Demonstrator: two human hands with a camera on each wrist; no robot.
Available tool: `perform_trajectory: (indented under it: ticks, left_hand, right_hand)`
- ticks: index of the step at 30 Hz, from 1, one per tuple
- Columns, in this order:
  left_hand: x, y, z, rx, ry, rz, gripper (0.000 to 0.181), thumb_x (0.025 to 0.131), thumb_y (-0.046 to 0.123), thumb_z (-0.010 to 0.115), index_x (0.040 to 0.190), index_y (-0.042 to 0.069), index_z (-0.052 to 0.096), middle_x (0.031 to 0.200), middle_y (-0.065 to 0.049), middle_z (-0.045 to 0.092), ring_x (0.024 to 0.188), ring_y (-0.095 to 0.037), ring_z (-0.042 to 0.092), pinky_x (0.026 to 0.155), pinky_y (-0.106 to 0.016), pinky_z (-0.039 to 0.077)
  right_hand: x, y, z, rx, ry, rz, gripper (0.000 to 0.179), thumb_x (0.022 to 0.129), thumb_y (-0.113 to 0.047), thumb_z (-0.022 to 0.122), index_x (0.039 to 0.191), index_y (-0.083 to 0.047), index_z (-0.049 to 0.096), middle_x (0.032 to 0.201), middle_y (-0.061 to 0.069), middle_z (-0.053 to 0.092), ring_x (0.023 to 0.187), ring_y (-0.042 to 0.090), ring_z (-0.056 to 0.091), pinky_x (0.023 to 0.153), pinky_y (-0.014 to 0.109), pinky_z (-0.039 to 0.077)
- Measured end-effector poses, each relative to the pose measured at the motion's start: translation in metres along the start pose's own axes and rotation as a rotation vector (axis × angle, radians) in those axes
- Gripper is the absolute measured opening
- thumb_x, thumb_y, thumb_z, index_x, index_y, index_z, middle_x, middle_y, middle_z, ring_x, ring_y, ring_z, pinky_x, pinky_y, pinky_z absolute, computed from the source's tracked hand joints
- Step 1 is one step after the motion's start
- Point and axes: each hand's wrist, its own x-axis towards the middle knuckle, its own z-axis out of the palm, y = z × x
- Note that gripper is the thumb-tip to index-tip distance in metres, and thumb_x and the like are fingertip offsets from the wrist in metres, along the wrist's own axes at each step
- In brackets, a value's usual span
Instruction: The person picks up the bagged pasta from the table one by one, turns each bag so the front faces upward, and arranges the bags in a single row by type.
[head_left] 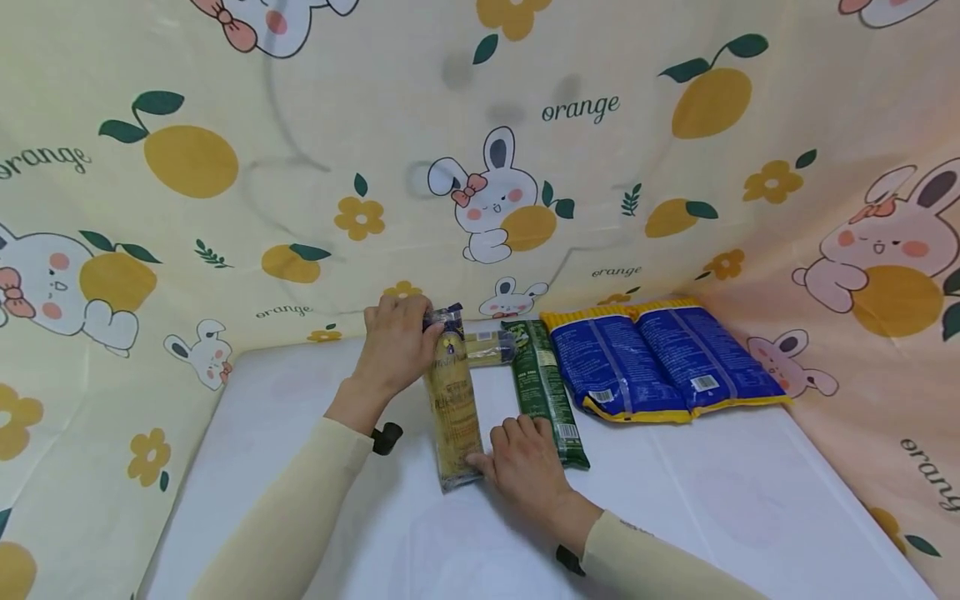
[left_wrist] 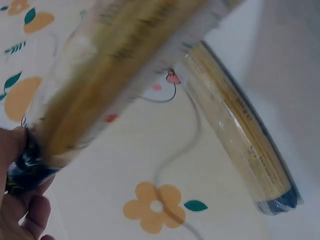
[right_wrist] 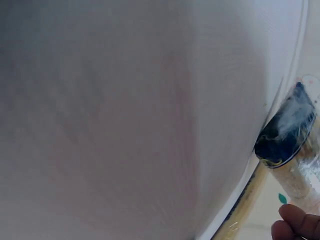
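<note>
A clear pack of spaghetti (head_left: pixel 453 400) with dark blue ends is tilted up in front of me. My left hand (head_left: pixel 397 337) grips its far end; in the left wrist view, the fingers (left_wrist: pixel 35 215) close around the dark blue wrapper end. Near the pack's lower end is my right hand (head_left: pixel 528 462), its thumb at the right edge. The right wrist view catches the dark blue end (right_wrist: pixel 287 130) of the pack, with a few fingertips (right_wrist: pixel 295 222) beside it. Behind lies a second spaghetti pack (head_left: pixel 491 348), also seen in the left wrist view.
A green packet (head_left: pixel 543 392) lies just beyond my right hand. To its right, two blue packets (head_left: pixel 611 367) with yellow edges lie side by side. Everything rests on a white table (head_left: pixel 300 500), against a cloth backdrop (head_left: pixel 420 100) printed with rabbits and oranges.
</note>
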Motion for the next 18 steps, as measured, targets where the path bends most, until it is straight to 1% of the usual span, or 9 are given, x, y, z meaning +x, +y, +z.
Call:
perform_trajectory:
  ticks: [2,3,5,8,10,12,14,18]
  left_hand:
    - [0.000,-0.002,-0.001,-0.012,-0.005,-0.010,0.023,0.103,0.028,0.066,0.109,0.007,0.062,0.101,-0.012,0.069,0.105,-0.037,0.053,0.085,-0.052,0.032]
    - [0.000,-0.002,-0.001,-0.013,-0.007,-0.017,0.024,0.103,0.030,0.066,0.107,0.007,0.062,0.098,-0.011,0.069,0.104,-0.037,0.053,0.084,-0.051,0.032]
    - [0.000,-0.003,-0.001,-0.007,-0.005,-0.033,0.031,0.102,0.038,0.067,0.105,0.008,0.060,0.094,-0.011,0.068,0.103,-0.037,0.053,0.083,-0.050,0.031]
    - [0.000,-0.002,0.002,0.011,0.004,-0.048,0.045,0.100,0.051,0.070,0.103,0.008,0.056,0.089,-0.009,0.063,0.102,-0.036,0.052,0.082,-0.049,0.030]
    - [0.000,-0.002,0.004,0.024,0.017,-0.047,0.050,0.097,0.055,0.071,0.102,0.008,0.053,0.088,-0.009,0.061,0.099,-0.035,0.050,0.082,-0.048,0.029]
    - [0.000,-0.002,0.008,0.046,0.029,-0.037,0.052,0.096,0.056,0.071,0.103,0.008,0.053,0.090,-0.009,0.060,0.098,-0.034,0.049,0.081,-0.047,0.029]
    - [-0.001,-0.002,0.011,0.079,0.041,-0.023,0.055,0.097,0.057,0.070,0.109,0.006,0.055,0.095,-0.011,0.063,0.099,-0.034,0.049,0.081,-0.047,0.030]
    - [-0.002,-0.002,0.015,0.195,0.058,0.016,0.061,0.100,0.059,0.064,0.123,0.003,0.062,0.111,-0.017,0.068,0.107,-0.037,0.050,0.082,-0.047,0.033]
  right_hand:
    - [0.001,0.000,0.002,-0.025,-0.002,-0.008,0.060,0.090,-0.065,0.071,0.074,-0.013,0.044,0.072,-0.001,0.034,0.071,0.021,0.035,0.072,0.040,0.038]
    - [0.002,-0.001,0.003,-0.029,-0.010,-0.012,0.061,0.088,-0.067,0.072,0.074,-0.013,0.045,0.072,-0.001,0.036,0.071,0.020,0.035,0.072,0.040,0.038]
    - [0.003,-0.003,0.004,-0.026,-0.042,-0.013,0.063,0.086,-0.070,0.071,0.075,-0.013,0.048,0.072,0.000,0.040,0.072,0.020,0.035,0.073,0.040,0.038]
    - [0.005,-0.007,0.006,0.002,-0.128,-0.001,0.063,0.087,-0.073,0.068,0.079,-0.012,0.053,0.074,0.000,0.043,0.074,0.020,0.035,0.075,0.039,0.037]
    - [0.006,-0.009,0.007,0.022,-0.186,0.020,0.064,0.088,-0.074,0.066,0.082,-0.012,0.055,0.075,0.000,0.042,0.075,0.020,0.034,0.076,0.039,0.036]
    - [0.008,-0.011,0.006,0.041,-0.234,0.043,0.064,0.088,-0.075,0.066,0.083,-0.012,0.056,0.075,0.000,0.041,0.075,0.020,0.035,0.077,0.039,0.036]
    - [0.009,-0.013,0.006,0.062,-0.264,0.063,0.064,0.088,-0.074,0.067,0.084,-0.011,0.056,0.076,0.000,0.042,0.076,0.020,0.037,0.078,0.039,0.035]
    - [0.011,-0.016,0.007,0.091,-0.292,0.086,0.064,0.090,-0.072,0.068,0.086,-0.009,0.059,0.077,0.001,0.046,0.077,0.021,0.043,0.078,0.039,0.037]
